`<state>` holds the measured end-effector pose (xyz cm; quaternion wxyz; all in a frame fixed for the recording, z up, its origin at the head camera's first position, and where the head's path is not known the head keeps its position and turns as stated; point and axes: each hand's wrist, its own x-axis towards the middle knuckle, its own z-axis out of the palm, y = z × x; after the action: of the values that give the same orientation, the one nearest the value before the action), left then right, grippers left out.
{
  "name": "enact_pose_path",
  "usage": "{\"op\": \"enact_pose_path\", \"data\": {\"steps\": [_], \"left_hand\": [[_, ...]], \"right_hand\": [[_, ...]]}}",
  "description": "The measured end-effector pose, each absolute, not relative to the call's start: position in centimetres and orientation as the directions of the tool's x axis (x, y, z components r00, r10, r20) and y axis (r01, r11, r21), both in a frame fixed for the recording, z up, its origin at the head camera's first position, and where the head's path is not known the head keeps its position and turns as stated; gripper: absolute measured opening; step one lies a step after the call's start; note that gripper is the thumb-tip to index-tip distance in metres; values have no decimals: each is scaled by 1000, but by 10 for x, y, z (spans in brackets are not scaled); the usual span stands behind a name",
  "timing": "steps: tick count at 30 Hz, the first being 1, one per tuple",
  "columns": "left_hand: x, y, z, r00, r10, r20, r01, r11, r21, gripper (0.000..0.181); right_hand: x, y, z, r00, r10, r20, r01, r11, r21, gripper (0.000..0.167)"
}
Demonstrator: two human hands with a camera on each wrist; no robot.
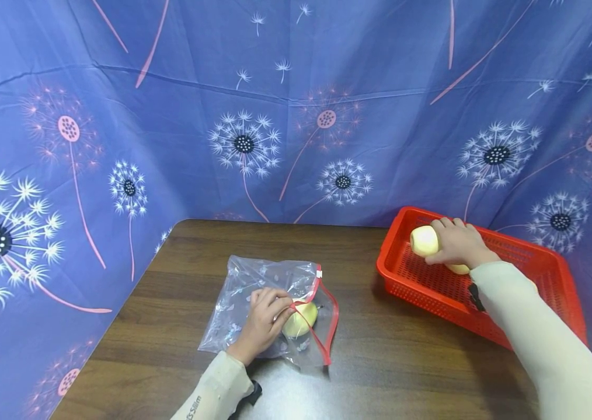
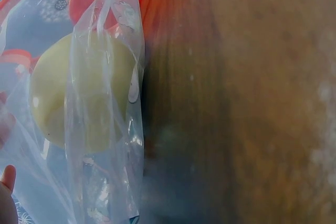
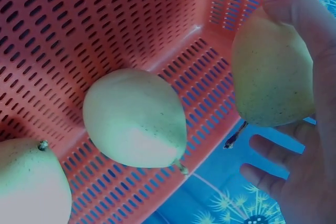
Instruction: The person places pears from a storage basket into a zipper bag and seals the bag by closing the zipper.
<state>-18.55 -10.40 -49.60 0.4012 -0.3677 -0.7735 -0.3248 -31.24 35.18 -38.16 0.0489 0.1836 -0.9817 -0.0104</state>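
Pear (image 3: 270,72) in your right hand (image 1: 456,242): it is over the left end of the red basket (image 1: 432,306); in the right wrist view its stem points down and a bit left, and its long axis runs from there up toward your thumb.
Right grip: your hand curls round this pear, as wide as the fruit.
Left grip: your left hand (image 1: 264,318) pinches the red edge of the clear bag (image 1: 243,280), with the fingers almost together.
Bagged pear (image 1: 298,324): it lies in the bag; its stem points right and its long axis goes mostly sideways.
Middle pear (image 3: 134,119): it sits in the basket, stem and long axis slanting down to the right.
Corner pear (image 3: 29,187): its stem is at the top; the edge cuts it, so you cannot tell its long axis.
Count: four pears, one bag, one basket.
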Motion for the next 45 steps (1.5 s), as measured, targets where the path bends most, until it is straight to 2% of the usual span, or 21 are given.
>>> {"op": "enact_pose_path", "data": {"steps": [14,26,45], "left_hand": [[-186,-105,-497,-410,308,858,831,513,213,32],[-186,-105,-496,-411,310,857,831,514,212,32],[-186,-104,-495,-414,317,853,827,523,207,33]], "right_hand": [[-300,347,-369,-913,-374,164,-374,927,36,80],[-283,326,-359,-876,-425,227,-432,902,17,76],[-259,281,-357,-750,-556,360,-588,808,23,75]]}}
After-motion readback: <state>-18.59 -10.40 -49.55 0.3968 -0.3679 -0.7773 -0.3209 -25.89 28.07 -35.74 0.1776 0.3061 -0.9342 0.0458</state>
